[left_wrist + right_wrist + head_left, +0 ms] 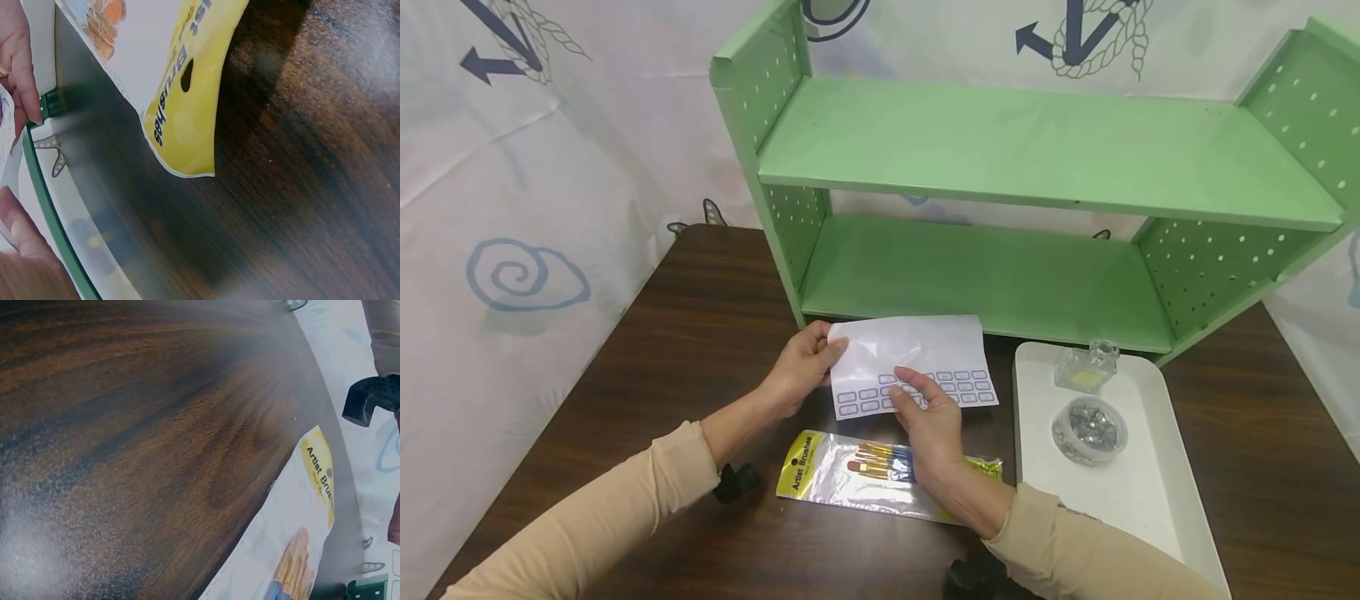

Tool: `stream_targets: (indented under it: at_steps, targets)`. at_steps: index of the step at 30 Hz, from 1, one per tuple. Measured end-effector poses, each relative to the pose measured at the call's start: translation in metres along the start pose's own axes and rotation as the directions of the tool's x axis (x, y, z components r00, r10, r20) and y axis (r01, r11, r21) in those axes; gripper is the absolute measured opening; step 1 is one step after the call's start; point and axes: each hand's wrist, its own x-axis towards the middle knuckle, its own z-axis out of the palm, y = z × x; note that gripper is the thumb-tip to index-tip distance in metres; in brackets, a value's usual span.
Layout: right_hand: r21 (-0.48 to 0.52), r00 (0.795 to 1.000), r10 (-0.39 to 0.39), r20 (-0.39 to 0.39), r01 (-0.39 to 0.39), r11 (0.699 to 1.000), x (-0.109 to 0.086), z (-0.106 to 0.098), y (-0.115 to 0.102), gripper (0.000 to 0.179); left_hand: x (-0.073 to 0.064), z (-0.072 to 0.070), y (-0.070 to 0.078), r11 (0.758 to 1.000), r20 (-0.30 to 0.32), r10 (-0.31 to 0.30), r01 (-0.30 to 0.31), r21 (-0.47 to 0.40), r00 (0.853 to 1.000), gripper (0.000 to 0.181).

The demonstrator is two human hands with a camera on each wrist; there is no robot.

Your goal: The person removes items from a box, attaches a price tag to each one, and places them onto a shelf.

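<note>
My left hand [801,367] grips the left edge of a white sheet of labels [902,342], its thumb lying on the front face. Small blue-outlined labels run in rows along the sheet's lower part. Over those rows is my right hand [934,425], thumb and index fingertips at the label face and slightly apart. Its other fingers are hidden. In the left wrist view, part of the sheet [6,125] shows between the two hands. Below the sheet, a clear packet of artist brushes [842,487] with a yellow header lies on the table, partly under my right wrist.
A green two-tier shelf [1037,150] stands behind the sheet. To the right, a white tray [1150,517] carries a round tub of silvery pieces [1090,431] and a small clear bottle [1086,368]. All are on a dark wooden table [685,308].
</note>
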Motion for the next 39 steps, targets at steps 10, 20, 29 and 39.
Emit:
stream_targets:
  at_steps: [10,20,29,39]
  targets:
    - [0.022,1.000,0.000,0.003,0.000,1.000,-0.0005,-0.0007,0.0009,0.026,-0.0005,0.0008,-0.0001,1.000,0.007,0.004,-0.004,-0.003,1.000,0.018]
    - [0.053,1.000,0.012,0.009,-0.012,0.999,0.0000,-0.0006,0.0018,0.022,-0.0006,0.0012,-0.0019,1.000,0.016,0.011,-0.011,0.005,1.000,0.019]
    - [-0.008,1.000,-0.001,0.025,0.001,1.000,-0.0009,-0.0031,0.0017,0.023,-0.0005,0.0020,-0.0022,0.999,0.020,0.036,-0.036,0.007,0.999,0.018]
    - [0.002,0.999,-0.013,0.038,0.012,1.000,-0.0030,-0.0070,0.0008,0.030,-0.0011,0.0010,-0.0003,0.999,0.018,0.048,-0.048,0.005,0.999,0.019]
